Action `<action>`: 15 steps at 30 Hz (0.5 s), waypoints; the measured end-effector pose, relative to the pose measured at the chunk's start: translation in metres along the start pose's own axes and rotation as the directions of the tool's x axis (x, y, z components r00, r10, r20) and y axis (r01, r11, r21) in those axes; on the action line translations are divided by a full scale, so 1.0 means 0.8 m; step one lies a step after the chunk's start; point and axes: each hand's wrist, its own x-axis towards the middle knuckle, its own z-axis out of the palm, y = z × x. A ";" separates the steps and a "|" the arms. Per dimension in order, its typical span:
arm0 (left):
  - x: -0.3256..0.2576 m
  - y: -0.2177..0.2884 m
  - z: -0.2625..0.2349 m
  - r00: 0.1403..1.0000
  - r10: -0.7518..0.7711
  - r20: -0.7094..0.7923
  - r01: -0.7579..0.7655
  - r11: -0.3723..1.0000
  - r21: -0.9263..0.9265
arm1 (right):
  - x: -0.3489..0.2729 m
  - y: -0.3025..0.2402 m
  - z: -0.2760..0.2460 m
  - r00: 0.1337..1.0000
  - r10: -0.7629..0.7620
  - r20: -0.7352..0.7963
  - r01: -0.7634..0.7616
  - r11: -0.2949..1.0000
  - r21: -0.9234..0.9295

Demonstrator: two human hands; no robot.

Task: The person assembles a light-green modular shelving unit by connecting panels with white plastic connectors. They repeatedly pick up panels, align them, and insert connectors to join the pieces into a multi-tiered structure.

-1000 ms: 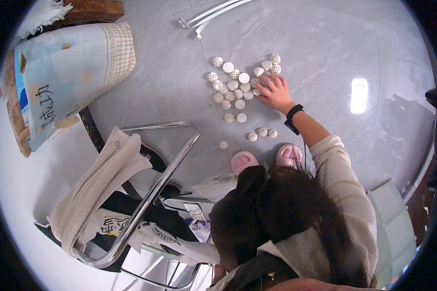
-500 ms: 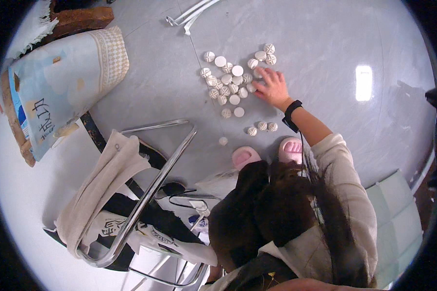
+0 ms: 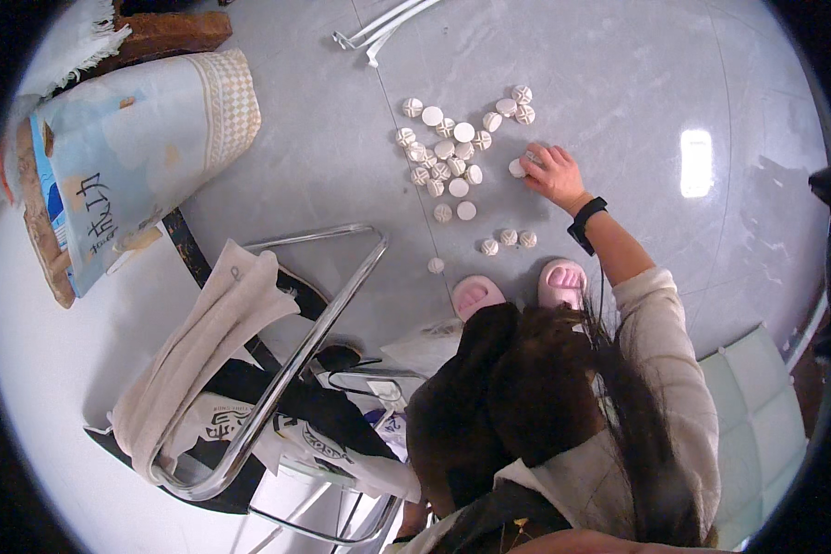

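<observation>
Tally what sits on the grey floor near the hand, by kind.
White round discs: about 26, counting the one at the right hand's fingertips
Pink slippers: 2
Total: about 28

Left hand hidden beneath hair; right hand covers part of one white disc.

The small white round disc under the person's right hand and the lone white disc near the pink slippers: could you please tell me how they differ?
The small white round disc is touched by the right hand; the lone white disc lies untouched. The first sits beside the main cluster of discs; the second lies apart, nearer the pink slippers. Both are small, round, white, on the grey floor.
</observation>
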 end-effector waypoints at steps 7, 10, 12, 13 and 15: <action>-0.007 0.006 -0.003 1.000 0.020 -0.003 -0.020 1.000 0.003 | -0.029 -0.014 -0.008 0.982 0.143 -0.127 -0.160 0.977 -0.142; -0.011 0.006 -0.006 1.000 0.026 -0.005 -0.026 1.000 0.013 | -0.047 -0.022 -0.003 0.937 0.297 -0.182 -0.330 0.923 -0.195; -0.014 0.004 -0.009 1.000 0.026 -0.007 -0.026 1.000 0.017 | -0.056 -0.023 0.003 0.930 0.326 -0.171 -0.353 0.922 -0.158; -0.016 0.003 -0.011 1.000 0.029 -0.010 -0.029 0.999 0.020 | -0.060 -0.023 0.005 0.925 0.331 -0.188 -0.357 0.924 -0.133; -0.021 0.002 -0.016 0.999 0.036 -0.014 -0.035 0.999 0.030 | -0.066 -0.016 0.004 0.926 0.368 -0.081 -0.372 0.927 -0.048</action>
